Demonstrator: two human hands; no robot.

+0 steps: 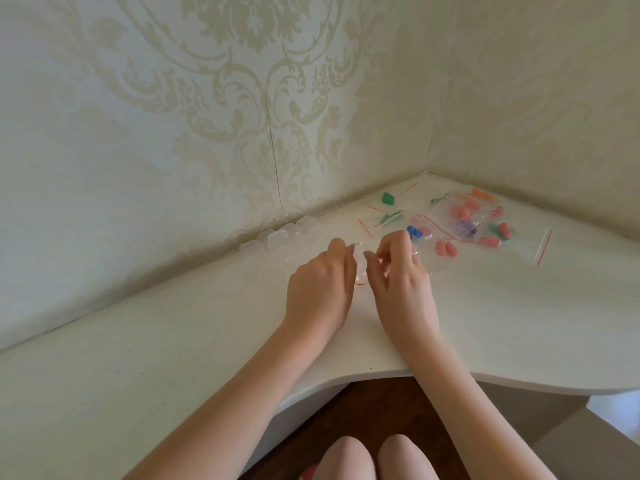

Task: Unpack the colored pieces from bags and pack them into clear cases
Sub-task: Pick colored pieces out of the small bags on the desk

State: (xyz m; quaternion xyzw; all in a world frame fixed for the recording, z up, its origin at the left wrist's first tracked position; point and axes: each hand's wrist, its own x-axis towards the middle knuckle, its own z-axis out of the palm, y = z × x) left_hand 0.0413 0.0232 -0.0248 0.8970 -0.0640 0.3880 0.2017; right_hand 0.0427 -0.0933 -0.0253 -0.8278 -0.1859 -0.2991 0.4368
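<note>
Curving white desk [173,341], damask wallpaper [242,81]

Two hands, left [318,289] and right [401,282], over one small clear bag [360,271]. About four clear cases [277,237] by the wall. Roughly ten pink pieces [462,213], four green [388,198], one blue [414,232], one orange [482,194]; bags too overlapped to count.
</note>
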